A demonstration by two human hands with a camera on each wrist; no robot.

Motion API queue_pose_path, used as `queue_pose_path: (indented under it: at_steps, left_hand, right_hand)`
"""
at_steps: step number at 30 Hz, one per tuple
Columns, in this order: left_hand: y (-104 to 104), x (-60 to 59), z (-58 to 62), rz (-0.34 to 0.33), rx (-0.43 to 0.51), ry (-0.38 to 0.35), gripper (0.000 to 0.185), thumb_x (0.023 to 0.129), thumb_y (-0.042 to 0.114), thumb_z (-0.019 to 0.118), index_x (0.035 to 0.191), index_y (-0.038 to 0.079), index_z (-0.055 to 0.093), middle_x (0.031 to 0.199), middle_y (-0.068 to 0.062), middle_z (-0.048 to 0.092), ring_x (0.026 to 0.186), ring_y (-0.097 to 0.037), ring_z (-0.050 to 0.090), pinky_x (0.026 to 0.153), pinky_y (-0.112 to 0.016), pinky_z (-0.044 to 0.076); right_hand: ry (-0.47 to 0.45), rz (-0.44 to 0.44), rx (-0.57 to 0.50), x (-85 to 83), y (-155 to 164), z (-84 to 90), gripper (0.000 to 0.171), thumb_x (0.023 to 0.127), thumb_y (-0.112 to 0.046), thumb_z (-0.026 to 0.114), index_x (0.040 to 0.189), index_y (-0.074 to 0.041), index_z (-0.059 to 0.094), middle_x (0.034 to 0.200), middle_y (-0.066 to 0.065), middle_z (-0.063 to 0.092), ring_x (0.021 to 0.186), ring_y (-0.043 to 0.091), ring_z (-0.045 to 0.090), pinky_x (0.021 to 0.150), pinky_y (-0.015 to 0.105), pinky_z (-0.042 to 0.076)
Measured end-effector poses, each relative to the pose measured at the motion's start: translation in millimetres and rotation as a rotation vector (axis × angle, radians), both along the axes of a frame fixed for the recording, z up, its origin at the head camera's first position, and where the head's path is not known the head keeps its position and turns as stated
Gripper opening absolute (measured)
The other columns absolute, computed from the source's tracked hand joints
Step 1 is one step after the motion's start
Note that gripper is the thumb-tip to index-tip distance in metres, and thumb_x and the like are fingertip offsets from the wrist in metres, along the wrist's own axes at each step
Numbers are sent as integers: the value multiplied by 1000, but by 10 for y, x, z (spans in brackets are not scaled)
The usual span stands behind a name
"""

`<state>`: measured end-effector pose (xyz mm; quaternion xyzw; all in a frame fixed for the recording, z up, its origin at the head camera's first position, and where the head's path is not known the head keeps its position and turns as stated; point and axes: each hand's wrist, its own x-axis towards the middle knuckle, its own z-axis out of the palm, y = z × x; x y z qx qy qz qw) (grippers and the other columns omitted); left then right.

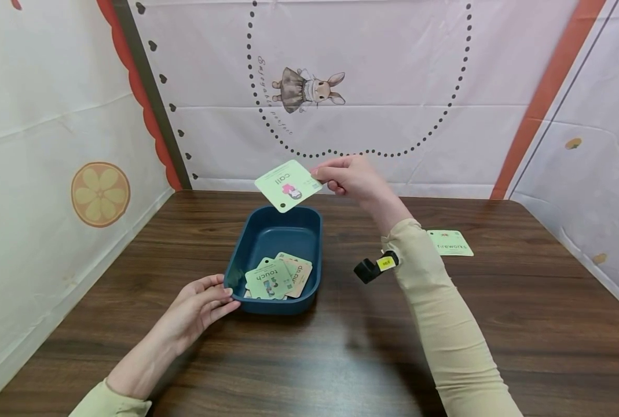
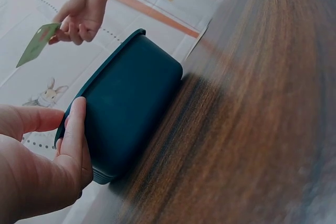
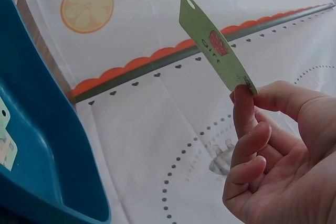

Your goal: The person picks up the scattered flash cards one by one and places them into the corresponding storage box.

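A green flash card (image 1: 287, 186) reading "call" is pinched at its corner between thumb and forefinger of my right hand (image 1: 355, 178), above the far end of a blue plastic bin (image 1: 244, 246). Its other face, with a red picture and a word like "gift", shows in the right wrist view on the card (image 3: 216, 45). My left hand (image 1: 197, 307) pinches the bin's near left rim, thumb and fingers on either side of the wall in the left wrist view. Inside the bin's near end lie several overlapping cards (image 1: 268, 279), the top one reading "touch".
Another green card (image 1: 451, 243), marked "fireworks", lies on the brown wood table (image 1: 517, 313), partly behind my right forearm. A black wrist camera (image 1: 369, 269) sticks out from the right sleeve. Printed white cloth (image 1: 392, 69) stands along the table's back and sides.
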<state>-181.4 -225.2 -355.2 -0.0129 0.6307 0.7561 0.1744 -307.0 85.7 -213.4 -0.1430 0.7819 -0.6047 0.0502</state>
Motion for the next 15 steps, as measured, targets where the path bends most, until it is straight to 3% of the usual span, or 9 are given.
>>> queue_pose_path:
  at_steps: [10,12,15]
  left_hand:
    - [4,2,4,0,3,-1,40,98,8,54,131,-2,33,107,-3,60,92,-8,64,92,-24,59]
    - [3,4,5,-1,4,0,40,98,8,54,131,-2,33,107,-3,61,92,-8,64,92,-23,59]
    - [5,6,6,1,1,1,40,98,8,54,131,-2,33,106,-3,59,92,-7,64,93,-23,58]
  right_hand:
    - [4,74,47,-21,-151,-17,28,93,-19,67,116,-4,72,86,-1,70,57,8,42,53,19,29]
    - [1,96,72,-23,-170,-30,33,94,-23,66,124,-8,68,96,3,73,63,10,47,54,19,32]
    - [-11,111,144,-14,-184,-48,53,95,-38,64,144,-21,50,129,5,65,88,12,60,62,20,44]
